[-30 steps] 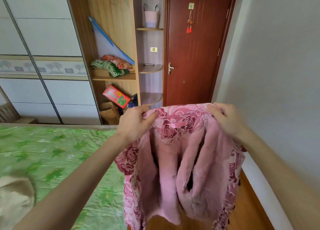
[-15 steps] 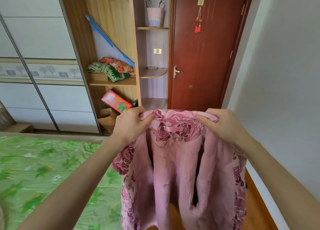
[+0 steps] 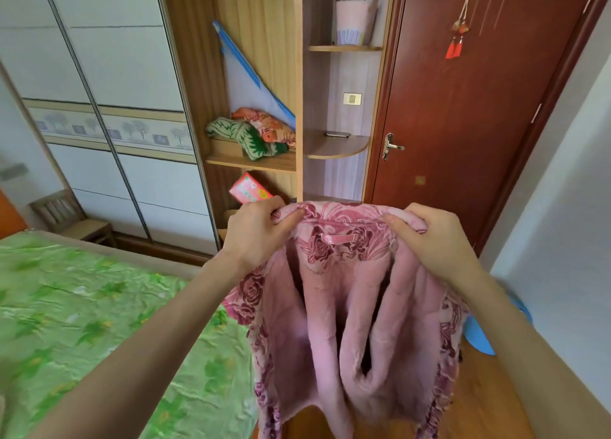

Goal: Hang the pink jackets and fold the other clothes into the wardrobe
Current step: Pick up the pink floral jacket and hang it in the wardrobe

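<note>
Since a second ago the wardrobe [image 3: 251, 85] and door [image 3: 469, 108] have come closer and our hands have drawn nearer each other along the collar. We hold the pink jacket [image 3: 347, 306] up by its collar beside the green bed [image 3: 99, 323], lining toward us. Our left hand [image 3: 254, 230] and right hand [image 3: 433, 237] each pinch the collar, fingers curled over the fabric.

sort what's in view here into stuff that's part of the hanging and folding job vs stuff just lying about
Part of the job: pink jacket, held by left hand and right hand; wardrobe; folded clothes on its shelf.

Lying about: small bag, phone, red box, chair, tassel.
</note>
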